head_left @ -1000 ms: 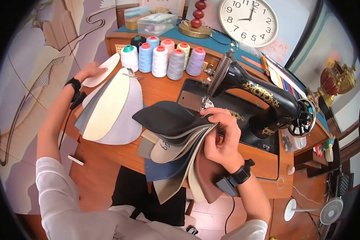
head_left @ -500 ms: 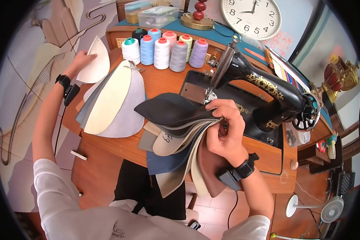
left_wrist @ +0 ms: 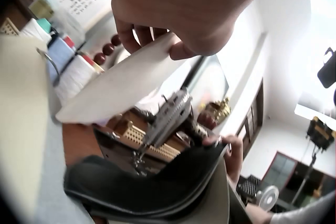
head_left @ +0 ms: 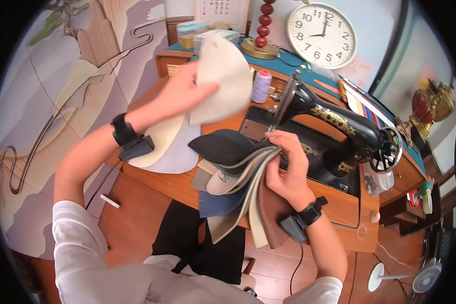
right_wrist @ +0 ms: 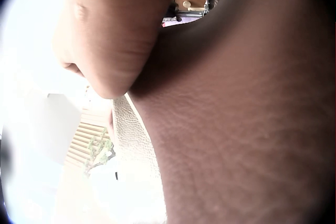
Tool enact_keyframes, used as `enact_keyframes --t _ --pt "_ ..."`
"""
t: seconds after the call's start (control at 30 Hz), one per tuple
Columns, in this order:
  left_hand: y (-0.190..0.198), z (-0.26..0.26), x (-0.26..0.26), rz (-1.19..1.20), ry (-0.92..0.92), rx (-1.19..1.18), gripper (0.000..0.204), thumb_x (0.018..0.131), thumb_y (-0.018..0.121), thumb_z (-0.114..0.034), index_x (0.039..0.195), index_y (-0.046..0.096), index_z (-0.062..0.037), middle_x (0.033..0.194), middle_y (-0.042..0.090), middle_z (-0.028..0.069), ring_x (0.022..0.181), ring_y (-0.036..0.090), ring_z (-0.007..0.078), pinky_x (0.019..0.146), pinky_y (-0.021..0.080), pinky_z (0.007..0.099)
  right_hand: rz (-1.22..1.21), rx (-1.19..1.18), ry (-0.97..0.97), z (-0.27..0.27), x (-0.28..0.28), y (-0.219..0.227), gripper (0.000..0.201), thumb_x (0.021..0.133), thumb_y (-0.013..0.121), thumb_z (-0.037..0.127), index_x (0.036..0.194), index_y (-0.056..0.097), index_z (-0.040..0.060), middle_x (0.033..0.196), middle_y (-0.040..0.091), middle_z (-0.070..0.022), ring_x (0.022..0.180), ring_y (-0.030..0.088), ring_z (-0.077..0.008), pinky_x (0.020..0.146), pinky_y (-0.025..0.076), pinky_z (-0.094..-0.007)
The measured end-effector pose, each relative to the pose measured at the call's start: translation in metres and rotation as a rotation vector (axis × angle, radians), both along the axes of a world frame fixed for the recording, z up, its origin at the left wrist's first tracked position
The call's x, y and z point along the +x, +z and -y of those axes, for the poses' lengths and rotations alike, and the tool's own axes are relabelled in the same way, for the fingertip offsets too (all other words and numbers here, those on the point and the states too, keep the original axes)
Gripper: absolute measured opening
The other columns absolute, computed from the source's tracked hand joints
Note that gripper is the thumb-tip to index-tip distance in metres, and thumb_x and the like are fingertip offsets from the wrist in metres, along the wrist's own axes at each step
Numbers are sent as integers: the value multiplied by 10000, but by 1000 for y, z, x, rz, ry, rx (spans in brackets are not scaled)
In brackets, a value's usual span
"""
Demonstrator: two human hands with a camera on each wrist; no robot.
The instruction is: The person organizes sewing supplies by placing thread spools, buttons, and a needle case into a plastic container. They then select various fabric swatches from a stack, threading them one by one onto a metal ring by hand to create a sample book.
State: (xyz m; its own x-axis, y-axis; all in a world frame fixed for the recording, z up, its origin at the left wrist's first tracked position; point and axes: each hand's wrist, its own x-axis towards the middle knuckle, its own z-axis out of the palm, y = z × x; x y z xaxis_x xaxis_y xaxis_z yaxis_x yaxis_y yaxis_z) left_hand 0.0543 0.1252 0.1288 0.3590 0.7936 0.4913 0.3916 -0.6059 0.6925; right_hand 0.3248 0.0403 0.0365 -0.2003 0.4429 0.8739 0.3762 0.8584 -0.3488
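In the head view my left hand [head_left: 185, 91] pinches a cream leaf-shaped swatch [head_left: 228, 83], thumb on its near face, raised above the table. The left wrist view shows this swatch edge-on beneath the fingers. My right hand [head_left: 291, 169] grips the gathered ends of a fan of leather swatches, including black [head_left: 223, 147], navy [head_left: 223, 201] and brown [head_left: 272, 215] ones. In the right wrist view the brown leather fills much of the picture. Partly behind the left forearm lies another swatch bundle, with pale yellow [head_left: 162, 144] and lavender [head_left: 187, 152] pieces and a metal ring [left_wrist: 50, 62].
A black sewing machine [head_left: 334, 116] stands right of the leather fan. Thread spools line the table's back, mostly hidden by the raised swatch; a purple spool [head_left: 261, 87] shows. A round clock [head_left: 321, 35] and a red-beaded stand [head_left: 262, 30] are farther back.
My left hand has carried the cream swatch from the table's left side rightward, in front of the thread spools. The right hand keeps its grip on the leather fan.
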Motion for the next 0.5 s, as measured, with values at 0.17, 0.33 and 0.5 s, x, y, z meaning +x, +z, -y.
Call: enact_keyframes --t 0.17,0.33,0.5 --pt "-21 19 60 -219 -199 85 132 784 585 -14 911 550 -16 727 560 118 693 578 331 639 444 417 0 24 3 2 1 2 484 750 535 -151 1185 587 55 1127 644 -182 755 671 -328 615 530 -357" --pt "-21 25 75 -312 -268 258 358 735 546 68 1032 678 -83 852 577 106 789 577 325 692 463 414 -2 30 10 4 1 1 490 749 534 -155 1190 545 57 1091 646 -176 686 646 -313 583 518 -368" --pt "-29 10 65 -363 -282 446 657 704 463 181 1199 744 -148 960 571 97 871 574 265 787 474 346 -29 108 28 -2 2 -4 462 740 536 -160 1156 522 40 1106 651 -173 698 656 -304 563 516 -353"
